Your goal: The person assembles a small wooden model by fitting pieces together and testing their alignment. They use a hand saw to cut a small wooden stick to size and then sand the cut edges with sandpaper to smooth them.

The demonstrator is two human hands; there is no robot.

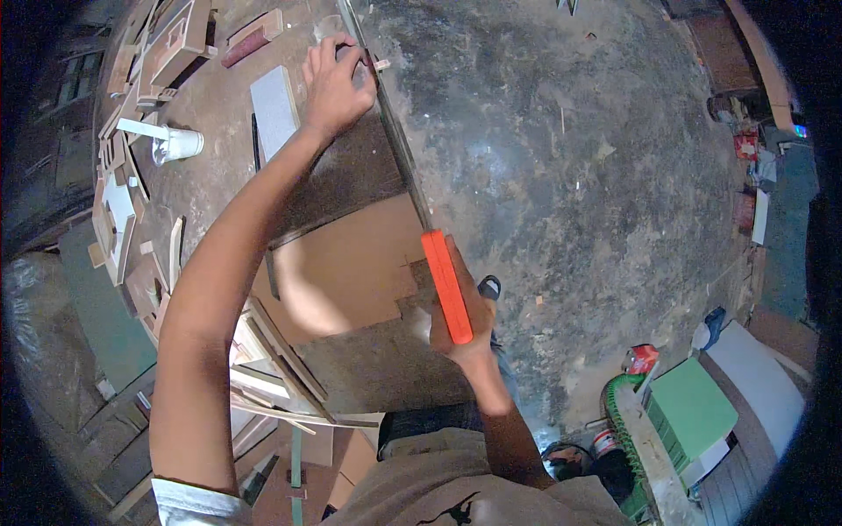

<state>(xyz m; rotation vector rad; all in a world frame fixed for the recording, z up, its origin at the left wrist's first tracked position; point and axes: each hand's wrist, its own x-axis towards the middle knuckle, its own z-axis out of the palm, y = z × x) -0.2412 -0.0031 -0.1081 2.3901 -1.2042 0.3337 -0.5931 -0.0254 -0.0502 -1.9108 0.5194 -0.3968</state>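
Observation:
My right hand (476, 309) is wrapped round the orange handle of a hand saw (447, 285), seen edge-on beside the table's right edge. Its thin blade is hard to make out against that edge. Farther away, my left hand (338, 92) presses down at the same edge with bent fingers. A small pale piece of wood (381, 65) sticks out past the edge by its fingertips; most of what lies under the fingers is hidden. Next to the left wrist lies a white rectangular block (274, 107). A tan board with a stepped edge (351, 263) lies between my arms.
A white cup with a flat stick (178, 145) and a dark red roll (246, 46) stand on the table (224, 101). Wooden cut-outs (114, 215) crowd its left side, and strips (263, 377) lie nearer. A green box (693, 408) and green coiled hose (618, 412) are at lower right.

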